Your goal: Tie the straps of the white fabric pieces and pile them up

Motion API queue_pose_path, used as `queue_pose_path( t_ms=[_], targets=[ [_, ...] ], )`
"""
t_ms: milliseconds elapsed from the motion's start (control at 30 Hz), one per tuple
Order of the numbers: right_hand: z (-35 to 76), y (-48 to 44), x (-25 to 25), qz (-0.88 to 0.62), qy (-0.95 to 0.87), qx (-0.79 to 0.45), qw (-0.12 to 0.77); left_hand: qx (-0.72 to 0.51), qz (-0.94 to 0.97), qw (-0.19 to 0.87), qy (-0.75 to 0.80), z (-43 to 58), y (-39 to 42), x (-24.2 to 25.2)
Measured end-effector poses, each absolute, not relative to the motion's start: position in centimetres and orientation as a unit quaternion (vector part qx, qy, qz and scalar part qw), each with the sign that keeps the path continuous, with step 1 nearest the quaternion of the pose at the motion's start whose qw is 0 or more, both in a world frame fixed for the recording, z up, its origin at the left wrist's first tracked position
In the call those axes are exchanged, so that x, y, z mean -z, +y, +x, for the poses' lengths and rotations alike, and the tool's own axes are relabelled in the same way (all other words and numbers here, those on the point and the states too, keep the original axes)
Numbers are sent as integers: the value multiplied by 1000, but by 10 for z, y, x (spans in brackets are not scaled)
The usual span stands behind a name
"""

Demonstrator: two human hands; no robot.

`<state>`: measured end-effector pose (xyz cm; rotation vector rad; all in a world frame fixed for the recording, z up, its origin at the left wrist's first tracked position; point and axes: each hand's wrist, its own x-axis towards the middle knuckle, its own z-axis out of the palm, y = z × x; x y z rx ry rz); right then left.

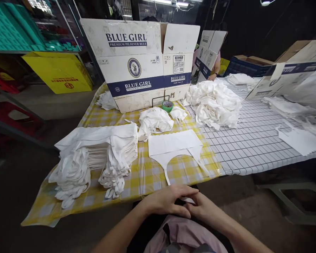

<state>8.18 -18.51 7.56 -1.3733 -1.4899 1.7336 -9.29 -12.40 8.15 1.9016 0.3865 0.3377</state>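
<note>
My left hand (170,199) and my right hand (204,207) meet in front of my lap at the table's near edge, fingers curled and touching. A small white thing (188,200) shows between them, too covered to name. Just beyond lies a white strappy top (173,143), spread flat with one strap hanging toward my hands. To its left, a thick stack of white strappy tops (100,135) has its straps bunched at the near side. Behind the flat top are a crumpled white garment (155,121) and a smaller white piece (178,113).
A large white-and-blue carton (139,66) stands at the back, with a roll of green tape (167,105) before it. A big white garment heap (214,102) lies right on the grid-patterned cloth (226,151). Another person's hand (212,76) shows behind a second carton (206,52).
</note>
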Motion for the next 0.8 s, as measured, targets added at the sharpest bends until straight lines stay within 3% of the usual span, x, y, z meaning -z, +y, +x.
queue_pose_path(
  t_ms=[233,333,500,700,800],
  targets=[
    [102,-145,-91,-523,-722,-443,98,-177,772,510,336,-83,-130,-59],
    [111,-123,-104,-533,-735,-417,55,-183,758,511,363,-85,-126,-54],
    [118,-95,-121,-526,-734,-425,67,-154,684,610,369,-90,-120,-55],
    [109,-80,-115,-449,-757,-469,79,-229,589,676,379,-77,-111,-60],
    [106,-75,-109,-458,-766,-434,124,-255,523,706,404,-72,-106,-54]
  ],
)
